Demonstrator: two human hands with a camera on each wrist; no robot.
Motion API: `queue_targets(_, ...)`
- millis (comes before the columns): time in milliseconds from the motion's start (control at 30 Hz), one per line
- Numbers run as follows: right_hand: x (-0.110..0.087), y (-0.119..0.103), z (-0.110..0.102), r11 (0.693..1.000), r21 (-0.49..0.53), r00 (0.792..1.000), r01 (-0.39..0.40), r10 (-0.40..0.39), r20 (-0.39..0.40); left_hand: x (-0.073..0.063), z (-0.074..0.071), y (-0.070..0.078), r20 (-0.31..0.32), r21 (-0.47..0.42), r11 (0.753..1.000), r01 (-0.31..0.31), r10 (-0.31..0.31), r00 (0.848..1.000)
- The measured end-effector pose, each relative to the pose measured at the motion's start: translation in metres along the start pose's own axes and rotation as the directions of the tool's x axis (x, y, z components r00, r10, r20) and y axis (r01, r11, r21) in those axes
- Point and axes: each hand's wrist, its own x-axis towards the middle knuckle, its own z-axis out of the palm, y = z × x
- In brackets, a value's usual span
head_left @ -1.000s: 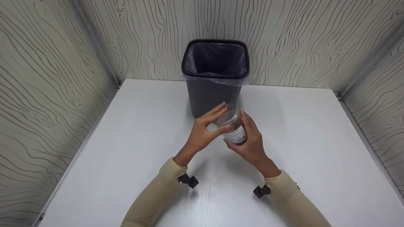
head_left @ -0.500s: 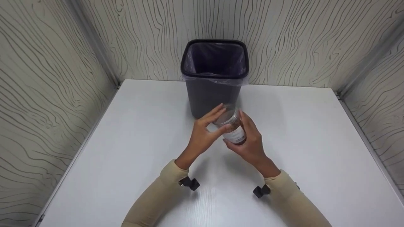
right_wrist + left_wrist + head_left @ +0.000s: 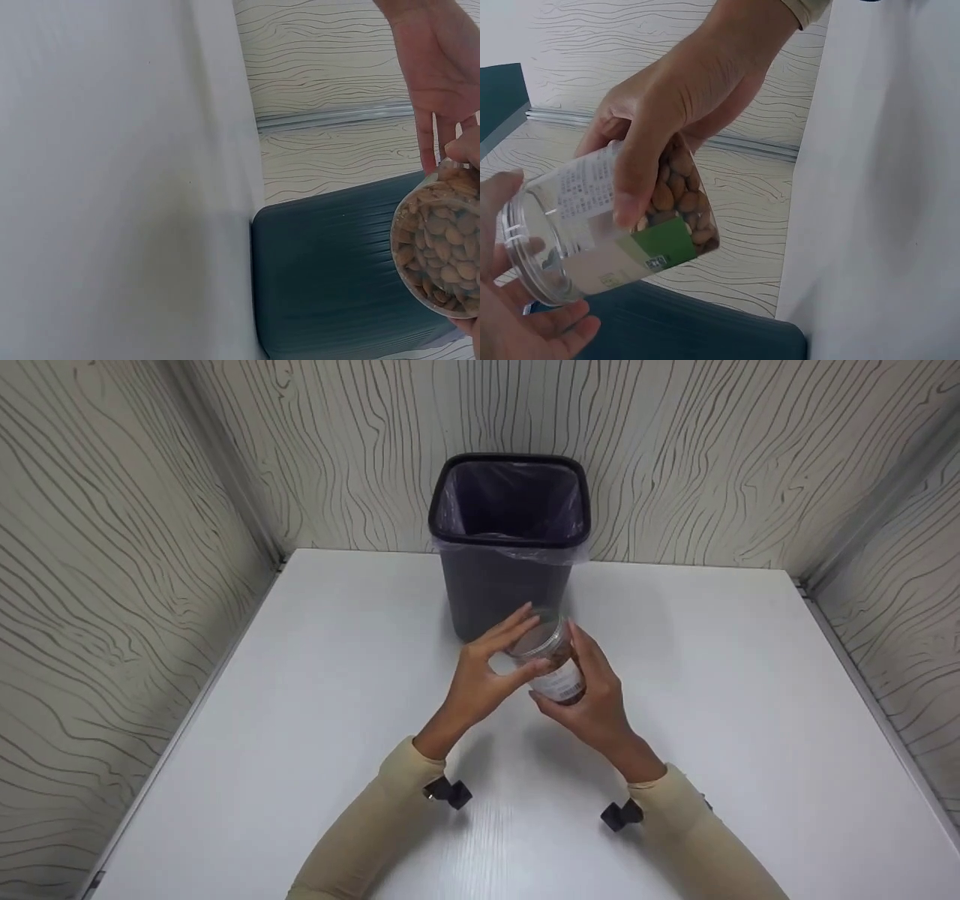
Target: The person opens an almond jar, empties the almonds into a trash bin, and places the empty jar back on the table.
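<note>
Over the white table a clear jar [image 3: 559, 681] is held tilted, its rimmed end toward the upper left. Brown almonds [image 3: 679, 184] fill its bottom part in the left wrist view, beside a white and green label [image 3: 671, 244]. My right hand [image 3: 596, 706] grips the body near the bottom. Thumb and fingers of my left hand [image 3: 480, 675] span the clear rimmed end and touch it. Whether a see-through lid sits there, I cannot tell. In the right wrist view the jar's base [image 3: 442, 251] faces the camera, with almonds packed against it.
A dark bin [image 3: 502, 592] lined with a clear bag stands just beyond the hands, against the patterned back wall [image 3: 360, 457]. The white table [image 3: 337, 660] reaches to walls on both sides. Small dark devices [image 3: 450, 793] are strapped at both wrists.
The left wrist and forearm shift very slightly. Jar, right hand and bin stay practically where they were.
</note>
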Motion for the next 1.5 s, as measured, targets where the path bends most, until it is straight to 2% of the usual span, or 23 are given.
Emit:
queue_targets(167,-0.001,0.000,-0.001,0.999,0.045,1.000,-0.017,0.016,0.025,0.003,-0.002,-0.012,0.027,-0.033,0.992,-0.121,0.122,0.992)
queue_targets(267,-0.001,-0.001,-0.001,0.998,0.063,0.999,-0.026,0.024,0.036,0.004,-0.006,-0.007,0.035,-0.075,0.985,-0.154,0.157,0.987)
queue_targets(433,-0.001,-0.004,-0.001,0.996,0.080,0.999,-0.033,0.029,0.040,0.005,-0.015,0.006,0.060,-0.165,0.976,-0.142,0.154,0.986)
queue_targets(533,-0.001,-0.006,-0.001,0.996,0.081,0.998,-0.039,0.035,0.049,0.005,-0.017,0.006,0.080,-0.208,0.969,-0.131,0.150,0.985)
queue_targets(700,-0.002,-0.008,-0.002,0.995,0.088,0.997,-0.037,0.030,0.074,0.005,-0.020,0.004,0.118,-0.251,0.957,-0.148,0.182,0.976)
queue_targets(933,-0.002,-0.010,-0.002,0.991,0.129,0.993,-0.040,0.024,0.118,0.004,-0.016,-0.027,0.138,-0.249,0.951,-0.181,0.220,0.966)
queue_targets(1100,-0.002,-0.010,-0.002,0.991,0.131,0.993,-0.033,0.017,0.119,0.003,-0.016,-0.031,0.138,-0.248,0.951,-0.186,0.225,0.965)
queue_targets(1300,-0.003,-0.009,-0.001,0.991,0.126,0.993,-0.035,0.021,0.115,0.003,-0.015,-0.027,0.130,-0.243,0.953,-0.179,0.215,0.968)
queue_targets(1500,-0.001,-0.010,-0.001,0.994,0.107,0.994,-0.037,0.026,0.102,0.006,-0.019,0.001,0.120,-0.230,0.960,-0.159,0.190,0.974)
